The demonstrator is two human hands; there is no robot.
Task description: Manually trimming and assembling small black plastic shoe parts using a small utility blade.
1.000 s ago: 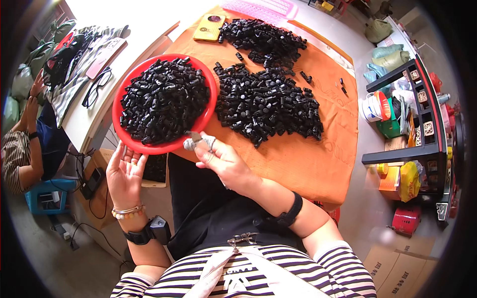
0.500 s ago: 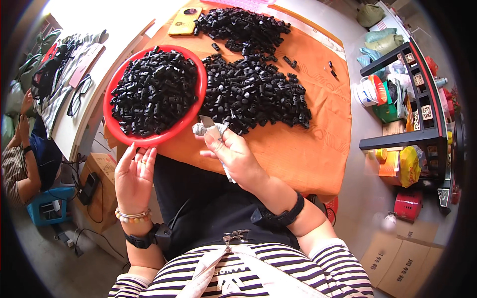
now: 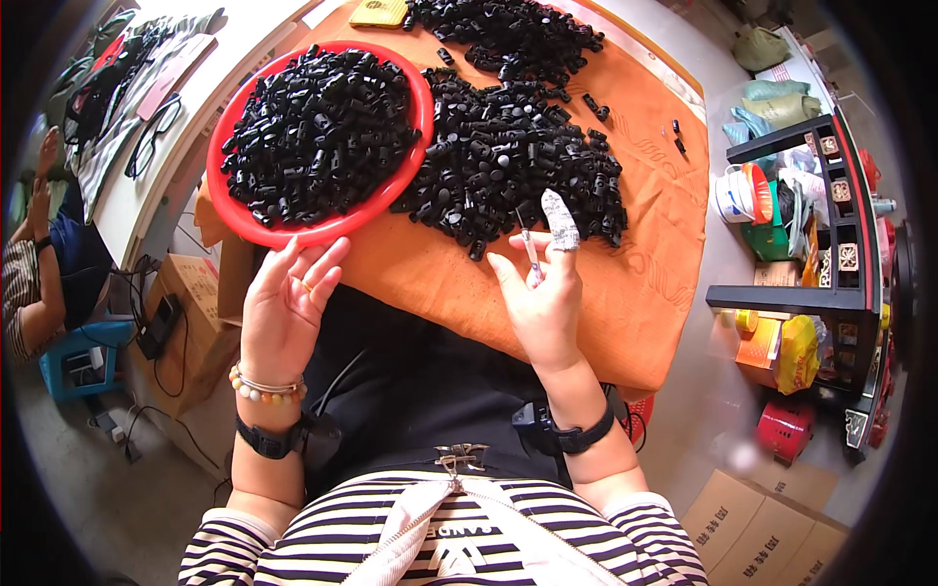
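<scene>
Seen from above, a seated person works at a bench point(image 3: 586, 293) draped in orange cloth. The right hand point(image 3: 542, 298) is raised just near of a loose heap of small black plastic parts point(image 3: 508, 161). Its grip is closed on a thin pin-like tool point(image 3: 530, 249), pinched between thumb and fingers; the forefinger wears a wrapped fingertip guard point(image 3: 561, 221). The left hand point(image 3: 285, 308) hovers open and empty, palm up, just near of a red round tray point(image 3: 230, 210) piled with more of the same parts. The tool looks light, stiff and slim, likely slippery, so a pinch along its middle suits it. The parts look hard and light, easy to scatter.
</scene>
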